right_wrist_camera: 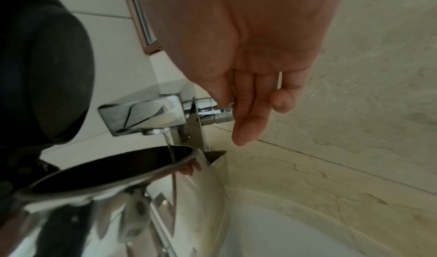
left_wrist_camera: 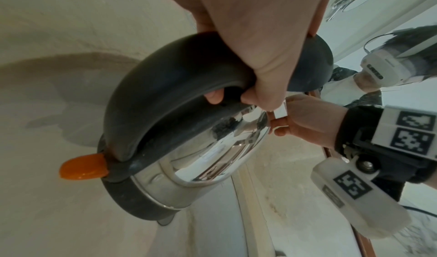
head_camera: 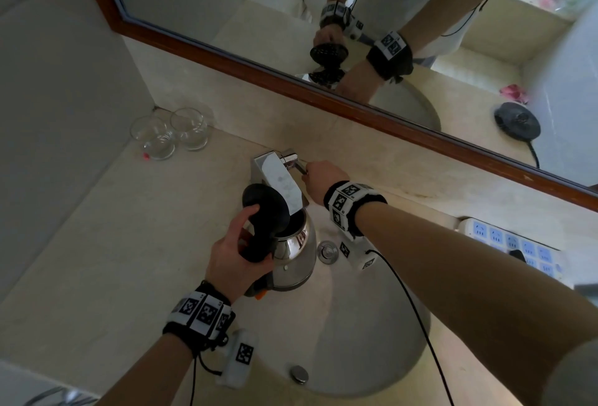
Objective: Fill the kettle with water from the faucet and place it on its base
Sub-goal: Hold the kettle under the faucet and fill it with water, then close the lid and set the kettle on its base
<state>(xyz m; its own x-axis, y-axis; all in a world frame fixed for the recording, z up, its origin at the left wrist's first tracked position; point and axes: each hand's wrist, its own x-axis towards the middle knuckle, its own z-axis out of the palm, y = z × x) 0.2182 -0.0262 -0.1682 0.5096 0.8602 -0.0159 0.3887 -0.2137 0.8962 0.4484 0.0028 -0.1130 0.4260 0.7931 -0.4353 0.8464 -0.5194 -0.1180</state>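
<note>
My left hand (head_camera: 233, 253) grips the black handle (left_wrist_camera: 165, 96) of a steel kettle (head_camera: 296, 253), holding it over the sink basin (head_camera: 356, 341) under the chrome faucet (head_camera: 278, 179). The kettle's black lid (head_camera: 265, 208) stands open. In the right wrist view a thin stream of water (right_wrist_camera: 170, 145) runs from the spout (right_wrist_camera: 141, 115) into the kettle's mouth (right_wrist_camera: 113, 169). My right hand (head_camera: 320, 179) pinches the faucet lever (left_wrist_camera: 281, 111) between thumb and fingers. The round black kettle base (head_camera: 517, 121) shows only as a reflection in the mirror, on the counter to the right.
Two empty glasses (head_camera: 155, 138) stand in the back left corner of the beige counter (head_camera: 97, 260). A white power strip (head_camera: 511, 244) lies on the right with a black plug in it. A wood-framed mirror (head_camera: 226, 1) runs along the back wall. The drain (head_camera: 299, 373) sits near the basin's front.
</note>
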